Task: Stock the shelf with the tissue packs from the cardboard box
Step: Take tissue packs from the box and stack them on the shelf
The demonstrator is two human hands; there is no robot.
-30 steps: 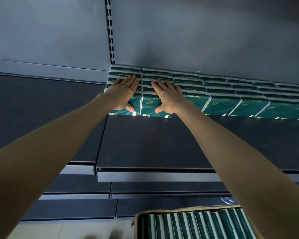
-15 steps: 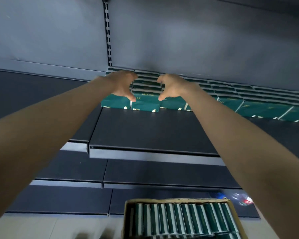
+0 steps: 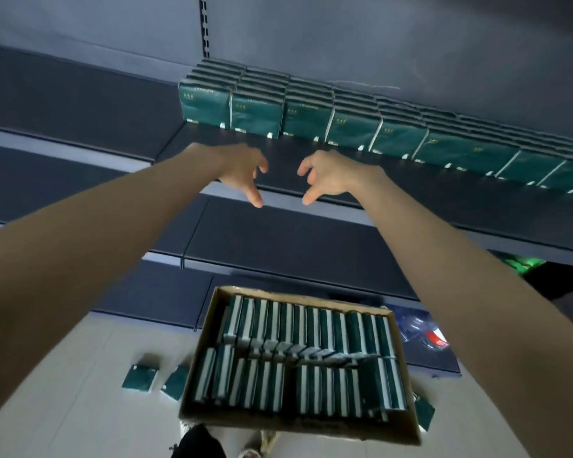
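Tissue packs point(image 3: 205, 105), stocked: upright in a tight row at the back of the shelf point(image 3: 298, 150), running from upper centre of the frame to the right edge, several deep.

Remaining packs point(image 3: 311, 328): on edge inside the cardboard box point(image 3: 298, 424), lower centre of the frame, most rows full (middle row partly tipped over).

Loose packs point(image 3: 139, 378): on the floor just left of the box, plus one at its lower right corner.

Change since one second ago: left hand point(image 3: 239, 170) and right hand point(image 3: 331, 175) no longer flat against the leftmost stacks. Now clear of the row at mid-frame, in front of the shelf edge, side by side and apart. Fingers loosely curled, thumbs pointing down, gripping nothing.

Meaning for the task: last batch judged placed and squared against the row. Next step probably a reach down to the box for a fresh handful. With so many packs unshelved, task judged well short of done.
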